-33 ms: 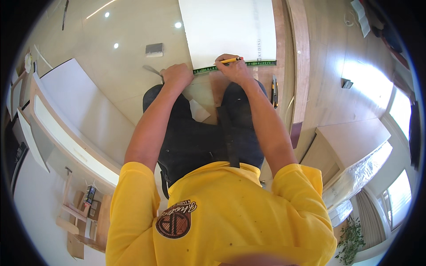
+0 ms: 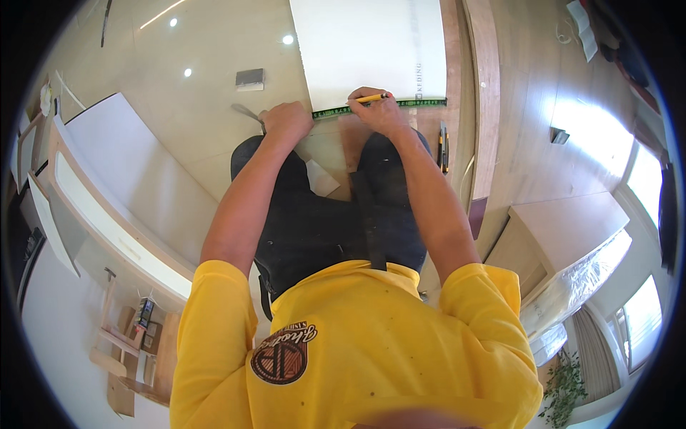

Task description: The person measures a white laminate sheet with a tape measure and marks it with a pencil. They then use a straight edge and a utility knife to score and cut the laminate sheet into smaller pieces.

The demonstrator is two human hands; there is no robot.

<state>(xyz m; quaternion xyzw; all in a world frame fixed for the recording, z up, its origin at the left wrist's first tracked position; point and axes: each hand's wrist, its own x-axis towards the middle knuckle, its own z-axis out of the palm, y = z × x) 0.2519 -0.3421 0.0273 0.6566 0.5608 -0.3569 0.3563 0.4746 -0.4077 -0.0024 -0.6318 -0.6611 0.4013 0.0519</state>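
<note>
A white board (image 2: 371, 53) lies in front of me. A green tape measure (image 2: 421, 102) is stretched across its near edge. My left hand (image 2: 287, 121) is closed at the tape's left end, by the board's near left corner; the fingers hide the case. A grey strap-like piece (image 2: 246, 111) sticks out beside that hand. My right hand (image 2: 382, 113) grips a yellow pencil (image 2: 371, 98) with a dark-and-red end, resting on the tape and the board near its edge. Two utility knives (image 2: 443, 146) with black and orange parts lie right of my right knee.
Long wooden strips (image 2: 483, 107) run along the board's right side. A small grey-and-white block (image 2: 250, 79) is on the floor to the left, and a white scrap (image 2: 321, 179) lies between my knees. A cabinet (image 2: 564, 229) stands at right, a long white panel (image 2: 143, 157) at left.
</note>
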